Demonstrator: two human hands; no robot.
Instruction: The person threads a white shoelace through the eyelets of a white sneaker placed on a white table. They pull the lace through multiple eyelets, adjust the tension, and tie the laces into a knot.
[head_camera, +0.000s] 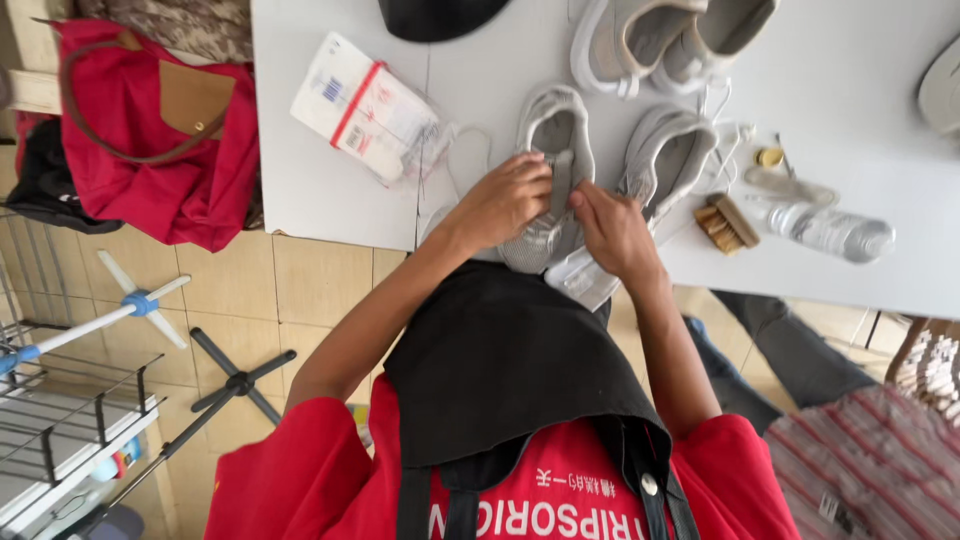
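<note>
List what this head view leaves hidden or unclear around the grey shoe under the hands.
- Grey shoe: its front part is covered by the left hand and right hand.
- White item under the right hand: mostly hidden, kind unclear.
- Dark object: cut off by the top edge.
- Small brush: bristles too small to judge.

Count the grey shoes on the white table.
4, perhaps 5. One under both hands, left hand, right hand; one just beside it; two at the table's far edge. A grey shape at the frame edge may be another.
</note>
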